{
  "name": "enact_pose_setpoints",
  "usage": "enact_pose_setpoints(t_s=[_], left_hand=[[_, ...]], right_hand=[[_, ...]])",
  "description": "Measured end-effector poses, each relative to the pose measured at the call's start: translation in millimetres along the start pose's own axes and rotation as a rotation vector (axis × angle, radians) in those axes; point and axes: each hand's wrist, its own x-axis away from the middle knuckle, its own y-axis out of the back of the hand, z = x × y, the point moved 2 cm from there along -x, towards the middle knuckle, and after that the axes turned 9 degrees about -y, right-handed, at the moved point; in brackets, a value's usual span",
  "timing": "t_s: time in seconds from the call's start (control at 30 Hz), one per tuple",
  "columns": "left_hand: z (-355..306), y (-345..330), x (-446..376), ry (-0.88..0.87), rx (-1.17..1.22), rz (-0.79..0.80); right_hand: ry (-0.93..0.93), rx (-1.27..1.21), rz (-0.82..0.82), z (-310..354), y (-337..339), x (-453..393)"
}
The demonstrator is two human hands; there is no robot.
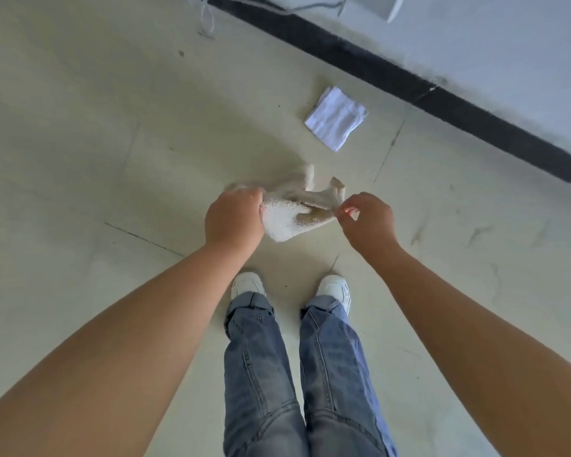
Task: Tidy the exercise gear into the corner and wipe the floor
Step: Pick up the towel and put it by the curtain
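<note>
Your left hand (234, 216) is curled tight around one end of the towel (289, 212), knuckles up, fingers wrapped into the bunched terry. The towel hangs between your hands above the floor (80, 143), cream and crumpled, with a brownish soiled patch near its right end and two loose corners sticking up behind. Your right hand (366, 222) pinches that right end between thumb and fingertips, the other fingers loosely bent.

No container shows anywhere in view.

Counted: one towel in your grip, one folded white cloth (337, 117) lying flat on the floor beyond your hands and to the right, well apart from the towel, two white shoes (335, 288) below blue jeans (330, 374), and one thin pale cord (208, 21) trailing on the floor at the top edge.

The floor is pale glossy tile with thin dark joints and a few small dark specks. A black skirting (442, 94) runs diagonally from top centre down to the right edge, with a grey-white wall (508, 54) above it. The cloth lies near that skirting, not touching it
</note>
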Motion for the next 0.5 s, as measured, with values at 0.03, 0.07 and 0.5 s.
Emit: enact_pose_setpoints(t_s=[0.03,0.07,0.5], left_hand=[[-8,26,19,-0.01,-0.006,0.012],[-14,45,34,-0.023,-0.015,0.019],[-169,235,198,-0.504,-0.153,-0.058]], right_hand=[[0.004,-0.046,0.005,9,22,26],[0.007,-0.083,0.006,15,38,47],[-0.12,-0.532,-0.451,-24,232,306]])
